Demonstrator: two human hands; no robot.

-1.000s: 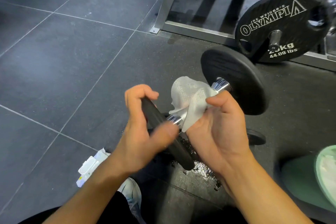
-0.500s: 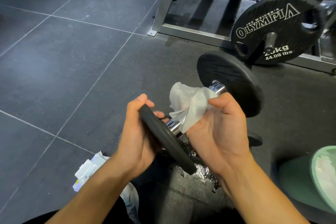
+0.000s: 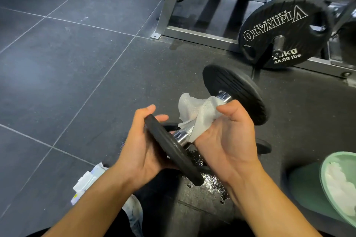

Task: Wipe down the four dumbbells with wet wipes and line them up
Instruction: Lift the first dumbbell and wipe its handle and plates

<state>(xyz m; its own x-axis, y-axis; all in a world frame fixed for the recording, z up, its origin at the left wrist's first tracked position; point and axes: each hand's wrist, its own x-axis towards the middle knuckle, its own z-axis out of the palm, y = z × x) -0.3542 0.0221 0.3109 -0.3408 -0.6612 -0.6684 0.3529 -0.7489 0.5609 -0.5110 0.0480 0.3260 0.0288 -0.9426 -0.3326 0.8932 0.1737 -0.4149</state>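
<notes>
The dumbbell (image 3: 236,92) is held up off the dark floor (image 3: 63,75), tilted so that one black plate sits close to the person and the other points away and to the right. The left hand (image 3: 140,148) grips the rim of the dumbbell's near plate, fingers curled over its top edge and palm against its outer face. The right hand (image 3: 229,138) is closed round the dumbbell's chrome handle through a white wet wipe (image 3: 198,115), thumb raised; loose folds of the wipe stick out above the handle on the left side. Bare chrome shows at both ends of the handle, next to each plate. Straight beneath the dumbbell lies a shiny wet patch (image 3: 210,181) on the floor. Just under and right of the dumbbell a black rounded edge (image 3: 264,148) pokes out from behind the right hand; what it belongs to cannot be told. Beyond the dumbbell's far plate a large Olympia weight plate (image 3: 285,31) hangs on a grey rack (image 3: 167,11). Right of and nearer than the dumbbell stands a pale green tub (image 3: 325,179) with white material inside. Left of and below the dumbbell, beside the left forearm, lies a white wipes pack (image 3: 84,183).
</notes>
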